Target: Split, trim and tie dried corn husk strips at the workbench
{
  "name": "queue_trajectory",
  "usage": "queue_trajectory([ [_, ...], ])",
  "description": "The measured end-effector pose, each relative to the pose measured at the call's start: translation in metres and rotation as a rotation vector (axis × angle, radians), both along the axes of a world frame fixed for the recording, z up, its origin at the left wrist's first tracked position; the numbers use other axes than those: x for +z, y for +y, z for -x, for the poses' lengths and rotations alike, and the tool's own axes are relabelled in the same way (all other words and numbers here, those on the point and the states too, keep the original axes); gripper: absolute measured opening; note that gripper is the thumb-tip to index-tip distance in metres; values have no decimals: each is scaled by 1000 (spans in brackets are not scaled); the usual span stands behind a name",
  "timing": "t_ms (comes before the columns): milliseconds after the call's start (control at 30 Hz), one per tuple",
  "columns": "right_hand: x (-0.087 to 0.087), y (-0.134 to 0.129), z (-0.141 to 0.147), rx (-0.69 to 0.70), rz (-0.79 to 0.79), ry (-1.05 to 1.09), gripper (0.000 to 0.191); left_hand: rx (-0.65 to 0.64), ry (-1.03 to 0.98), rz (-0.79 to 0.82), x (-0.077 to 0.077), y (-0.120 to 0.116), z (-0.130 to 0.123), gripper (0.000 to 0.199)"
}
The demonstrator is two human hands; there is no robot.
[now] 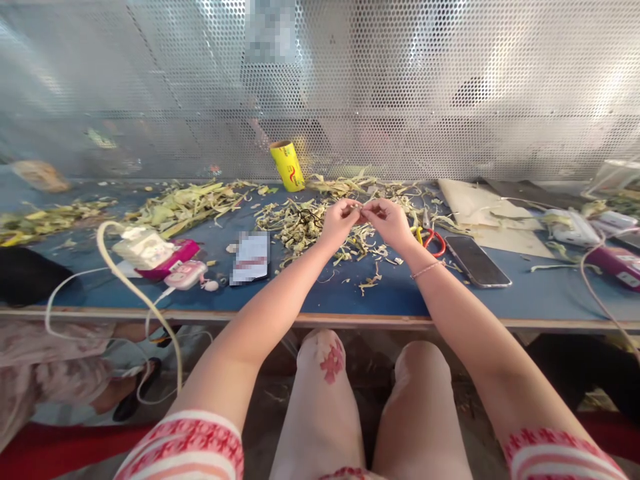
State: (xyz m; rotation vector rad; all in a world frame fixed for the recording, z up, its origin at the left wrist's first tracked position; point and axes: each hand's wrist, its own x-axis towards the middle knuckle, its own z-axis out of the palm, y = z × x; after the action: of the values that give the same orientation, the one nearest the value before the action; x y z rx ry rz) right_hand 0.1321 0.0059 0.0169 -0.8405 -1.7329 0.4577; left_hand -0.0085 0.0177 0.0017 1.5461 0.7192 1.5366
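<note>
Above a heap of dried, pale green-yellow plant pieces (295,230), my left hand (343,219) and my right hand (387,220) meet fingertip to fingertip. Both hands are closed in a pinch. Whatever lies between the fingertips is too small to make out. Scissors with red and yellow handles (434,243) lie just right of my right hand. A dark phone (479,261) rests beyond them on the blue table (360,300). Left of the heap lies another phone with a lit, partly blurred screen (251,257).
A yellow tube (287,166) stands tilted near the perforated metal panel (350,87). Power strips and cables (150,250) lie at left. More plant strips (187,203) spread behind them. Cardboard (480,207) and a magenta-white device (617,265) are at right. A person's legs (50,373) show lower left.
</note>
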Motion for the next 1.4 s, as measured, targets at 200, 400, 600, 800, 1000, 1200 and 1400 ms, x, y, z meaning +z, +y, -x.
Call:
queue_trajectory([
  [200, 1, -1, 0, 24, 30, 32, 10, -13, -1, 5, 0, 1, 0, 8],
  [400, 4, -5, 0, -12, 29, 37, 13, 15, -3, -21, 1, 0, 1, 7],
  [600, 5, -2, 0, -119, -42, -131, 6, 45, 26, -34, 1, -1, 1, 6],
  [800, 6, -3, -1, -127, -90, -151, 3, 29, 28, -13, 1, 0, 2, 6],
  [1000, 5, -4, -1, -99, -83, -156, 12, 76, 99, -70, 1, -1, 3, 8],
  [1200, 5, -2, -3, -84, -83, -185, 12, 91, 118, -66, 4, -6, 2, 6],
  [1400, 5, -2, -5, -84, -134, -222, 6, 70, 107, -27, 5, -6, 2, 6],
])
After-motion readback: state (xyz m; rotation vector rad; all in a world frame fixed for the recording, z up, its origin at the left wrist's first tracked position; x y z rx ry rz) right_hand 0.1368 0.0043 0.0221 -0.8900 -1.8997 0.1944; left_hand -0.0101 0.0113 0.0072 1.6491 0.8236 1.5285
